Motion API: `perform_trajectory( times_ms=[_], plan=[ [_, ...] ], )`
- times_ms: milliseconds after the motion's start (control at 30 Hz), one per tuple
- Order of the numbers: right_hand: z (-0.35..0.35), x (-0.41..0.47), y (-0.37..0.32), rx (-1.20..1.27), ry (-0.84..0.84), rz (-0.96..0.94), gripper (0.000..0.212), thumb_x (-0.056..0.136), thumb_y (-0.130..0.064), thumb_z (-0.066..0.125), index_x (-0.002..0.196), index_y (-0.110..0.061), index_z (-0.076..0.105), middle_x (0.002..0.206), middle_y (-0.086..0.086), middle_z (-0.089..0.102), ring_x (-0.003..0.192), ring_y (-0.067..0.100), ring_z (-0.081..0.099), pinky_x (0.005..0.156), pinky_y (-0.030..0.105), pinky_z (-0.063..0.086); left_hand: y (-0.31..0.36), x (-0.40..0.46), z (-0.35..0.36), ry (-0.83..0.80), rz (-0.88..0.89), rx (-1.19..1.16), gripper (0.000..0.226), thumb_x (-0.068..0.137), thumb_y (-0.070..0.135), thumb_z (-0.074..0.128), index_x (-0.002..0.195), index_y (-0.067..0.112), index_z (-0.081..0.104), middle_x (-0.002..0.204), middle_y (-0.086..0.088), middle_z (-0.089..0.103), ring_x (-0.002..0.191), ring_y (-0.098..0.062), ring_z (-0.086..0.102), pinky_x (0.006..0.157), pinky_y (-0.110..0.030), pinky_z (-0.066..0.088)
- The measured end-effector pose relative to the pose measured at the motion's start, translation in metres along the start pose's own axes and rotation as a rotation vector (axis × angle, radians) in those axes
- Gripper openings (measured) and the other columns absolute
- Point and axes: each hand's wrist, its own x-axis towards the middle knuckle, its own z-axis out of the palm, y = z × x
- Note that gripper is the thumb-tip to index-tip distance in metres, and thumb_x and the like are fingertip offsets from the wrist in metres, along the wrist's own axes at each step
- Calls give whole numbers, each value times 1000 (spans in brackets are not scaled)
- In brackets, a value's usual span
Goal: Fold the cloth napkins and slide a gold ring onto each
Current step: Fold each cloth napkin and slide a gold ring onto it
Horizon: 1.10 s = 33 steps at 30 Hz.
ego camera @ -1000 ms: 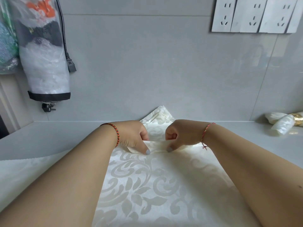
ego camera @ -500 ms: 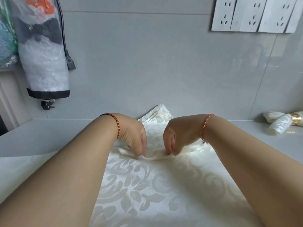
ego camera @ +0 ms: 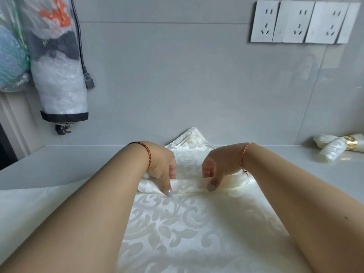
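Grey worktop runs the full width under a pale tiled wall.

Cream damask napkin lies spread on the worktop, filling the near centre; its far corner climbs against the wall. A narrow fold crosses it side to side, between my two hands.

Both forearms reach in from the near corners. I see the left hand curled down on the left end of the fold, thumb tip pressed on its near edge; the other fingers are tucked under and I cannot tell how they lie. Right hand mirrors it on the right part of the fold, fingers curled, one fingertip pressing the cloth. Both grip the fold, as far as I can read it.

Hanging bag of white plastic, black hem at the bottom, on the wall at far left; a black cable hangs beside it, ending in a plug.

Row of white sockets at upper right on the wall.

Rolled napkin lies at the far right of the worktop, well apart from my hands, with a gold ring around it.

Braided bracelet on the left wrist, thin red cord on the right.
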Motion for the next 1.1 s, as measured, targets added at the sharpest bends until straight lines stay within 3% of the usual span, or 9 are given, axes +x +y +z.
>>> perform_trajectory(
  times_ms=[133, 267, 367, 467, 600, 800, 900, 967, 1100],
  plan=[
    [-5, -6, -13, -144, -28, 22, 25, 70, -51, 75, 70, -36, 55, 82, -15, 57, 92, 16, 61, 88, 38, 52, 2, -7, 1, 18, -40, 31, 33, 70, 49, 80, 92, 34, 61, 84, 21, 56, 91, -10, 59, 80, -24, 46],
    [0, -18, -26, -147, 82, 7, 22, 75, -36, 75, 83, -24, 58, 83, -6, 58, 83, 21, 60, 55, 25, 49, 8, -19, 5, 93, -17, 7, 35, 72, 41, 80, 99, 23, 66, 79, 15, 54, 78, -10, 53, 72, -24, 44],
    [15, -35, -33, -151, 252, 0, 16, 80, -26, 69, 89, -24, 56, 98, 2, 63, 87, 23, 59, 73, 32, 51, 8, -32, 19, 230, 18, -95, 20, 72, 32, 81, 77, 26, 62, 76, 12, 56, 69, -9, 52, 62, -23, 45],
    [29, -49, -40, -246, 394, -5, 14, 80, -11, 56, 84, -25, 54, 95, 1, 63, 81, 22, 53, 63, 26, 34, 11, -47, 34, 417, 54, -95, 18, 77, 19, 72, 67, 27, 59, 74, 15, 57, 74, -8, 52, 59, -15, 35],
    [37, -66, -44, -221, 349, 1, 30, 75, -2, 48, 90, -24, 62, 101, 0, 64, 86, 22, 55, 70, 25, 41, 17, -64, 48, 433, 59, 36, 33, 86, 4, 53, 95, 29, 73, 99, 12, 64, 103, -19, 45, 81, -20, 27],
    [32, -77, -36, -80, 298, 20, 22, 85, -31, 57, 87, -14, 70, 94, 7, 69, 89, 25, 62, 77, 33, 50, 13, -69, 42, 299, -40, -198, 29, 81, 31, 64, 56, 23, 53, 59, 4, 44, 60, -18, 41, 61, -26, 34],
    [31, -70, -32, -25, 282, 36, 10, 79, -26, 70, 87, -21, 68, 99, 2, 68, 92, 21, 61, 79, 33, 49, 10, -65, 43, 325, 14, -182, 16, 81, 32, 73, 68, 25, 66, 72, 7, 62, 67, -11, 54, 60, -19, 41],
    [29, -68, -29, 5, 237, 40, 24, 79, -27, 72, 100, -21, 62, 106, -1, 64, 98, 22, 58, 85, 37, 51, 8, -63, 46, 317, 29, -186, 13, 79, 33, 76, 79, 27, 64, 84, 10, 62, 77, -9, 56, 67, -19, 44],
    [27, -66, -24, -13, 134, 71, 35, 81, -33, 70, 113, -23, 59, 106, -3, 53, 102, 23, 56, 88, 46, 53, 5, -65, 43, 231, -5, -212, 37, 81, 36, 73, 114, 28, 58, 100, 16, 54, 96, -7, 55, 86, -22, 44]
  ],
)
